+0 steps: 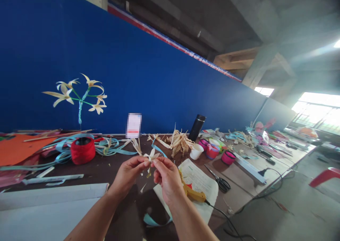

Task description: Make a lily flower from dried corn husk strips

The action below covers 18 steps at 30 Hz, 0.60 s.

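Between my two hands, above the dark table, is a pale husk flower [151, 156] with pointed petals. My left hand [130, 172] pinches it from the left side with thumb and fingertips. From the right, my right hand [166, 173] grips its base, fingers curled. A yellow glue gun [195, 195] lies just right of my right wrist, on a printed sheet of paper [202, 179]. Below my hands curls a light blue ribbon [156, 222]. At the left, a finished spray of similar flowers [80, 102] stands upright on a blue-wrapped stem.
A red ribbon roll [83, 150] is left of my hands. Dried husks [179, 143], a white cup [196, 151] and a black bottle [197, 127] stand at the back. Scissors [219, 180] lie to the right, near a power strip [249, 167]. White board [47, 212] covers the front left.
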Motion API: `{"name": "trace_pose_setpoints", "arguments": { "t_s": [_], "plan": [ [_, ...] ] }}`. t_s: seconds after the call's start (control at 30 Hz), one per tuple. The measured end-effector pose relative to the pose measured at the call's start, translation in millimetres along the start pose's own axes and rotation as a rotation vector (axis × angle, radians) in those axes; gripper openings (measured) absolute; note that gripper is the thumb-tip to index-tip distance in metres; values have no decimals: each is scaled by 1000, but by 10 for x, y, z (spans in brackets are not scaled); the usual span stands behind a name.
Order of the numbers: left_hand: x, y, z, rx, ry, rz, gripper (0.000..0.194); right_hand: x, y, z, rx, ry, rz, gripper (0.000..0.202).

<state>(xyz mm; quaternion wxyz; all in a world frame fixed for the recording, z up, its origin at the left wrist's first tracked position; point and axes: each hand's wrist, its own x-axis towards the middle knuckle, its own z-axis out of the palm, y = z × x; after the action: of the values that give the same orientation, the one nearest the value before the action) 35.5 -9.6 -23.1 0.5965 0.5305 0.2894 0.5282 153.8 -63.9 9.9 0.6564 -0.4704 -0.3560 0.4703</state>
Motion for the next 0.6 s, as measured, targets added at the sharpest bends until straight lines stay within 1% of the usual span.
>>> {"name": "trace_pose_setpoints", "arguments": {
  "t_s": [0.33,0.6],
  "plan": [
    [11,-15,-7,-7,-13,3,13,-14,26,-52,7,-13,-13,23],
    [8,-39,-4,7,-22,-11,12,38,2,-51,-56,-8,-20,30]
  ]
}}
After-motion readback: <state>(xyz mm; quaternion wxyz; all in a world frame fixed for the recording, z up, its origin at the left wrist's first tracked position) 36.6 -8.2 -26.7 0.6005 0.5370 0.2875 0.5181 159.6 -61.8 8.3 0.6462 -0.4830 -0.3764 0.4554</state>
